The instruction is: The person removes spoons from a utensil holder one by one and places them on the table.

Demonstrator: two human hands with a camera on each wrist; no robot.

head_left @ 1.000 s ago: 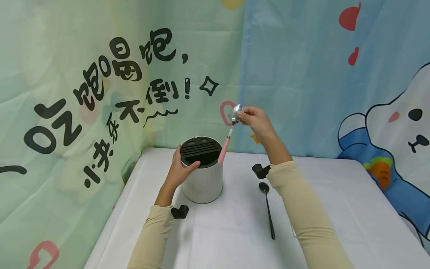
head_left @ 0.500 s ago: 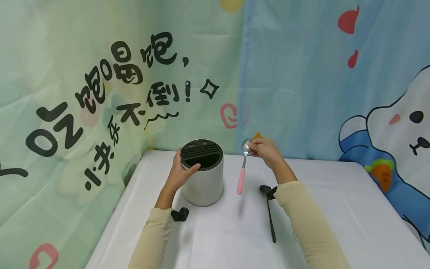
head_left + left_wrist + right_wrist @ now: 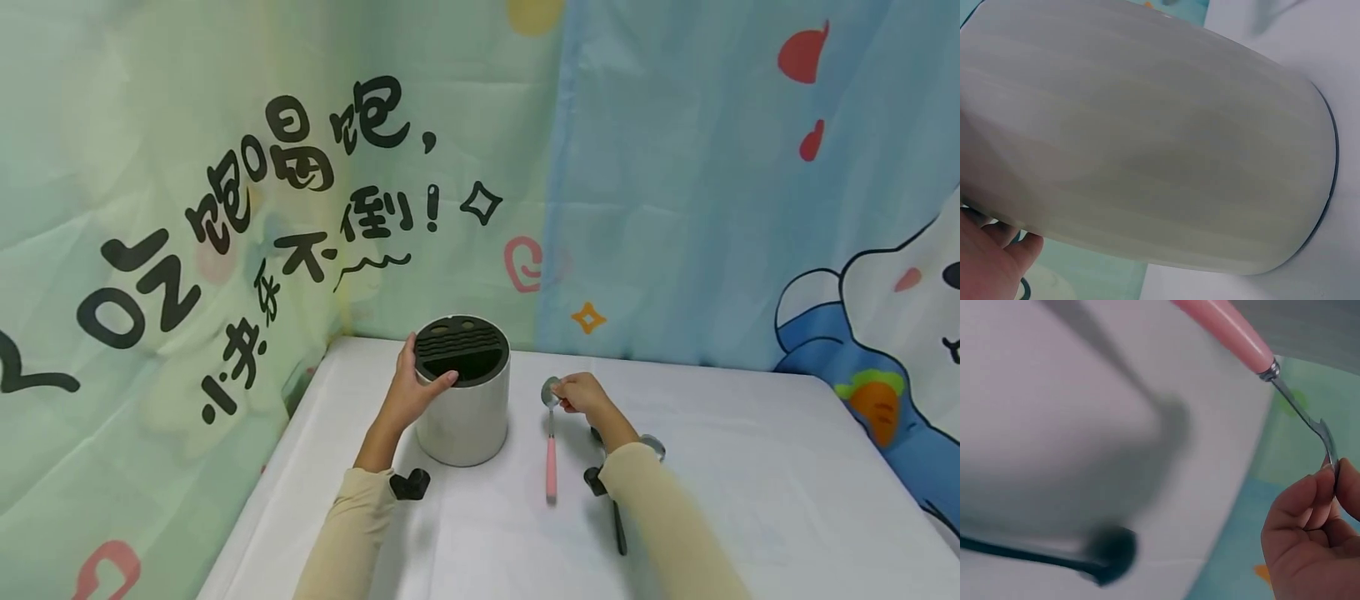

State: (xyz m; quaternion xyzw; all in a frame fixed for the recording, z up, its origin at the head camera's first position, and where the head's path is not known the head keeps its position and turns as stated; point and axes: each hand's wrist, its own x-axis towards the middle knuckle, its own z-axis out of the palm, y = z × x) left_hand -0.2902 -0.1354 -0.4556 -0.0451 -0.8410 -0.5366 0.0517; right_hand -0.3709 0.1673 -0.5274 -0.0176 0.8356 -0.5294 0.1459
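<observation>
My left hand (image 3: 411,393) grips the upper left side of a white round utensil holder (image 3: 467,427), its thumb by the front rim. The holder stands upright on the table, topped by a black slotted lid (image 3: 459,340) with a wide opening at the front. To its right, my right hand (image 3: 587,397) pinches a spoon by its silver bowl. The spoon's pink handle (image 3: 551,468) points toward the front of the table. In the right wrist view, thumb and fingers (image 3: 1300,503) hold the bowl's edge, and the pink handle (image 3: 1229,331) hangs over the cloth above its shadow.
A dark long-handled spoon (image 3: 618,530) lies right of the pink one, partly under my right sleeve. Another silver utensil's rounded end (image 3: 654,446) shows behind that forearm. White cloth (image 3: 487,542) covers the table, and printed curtains (image 3: 675,208) hang behind it.
My right hand has brought the pink-handled spoon from beside the lid rightward and down toward the table, handle toward me. The left hand stays on the holder. The view has shifted slightly.
</observation>
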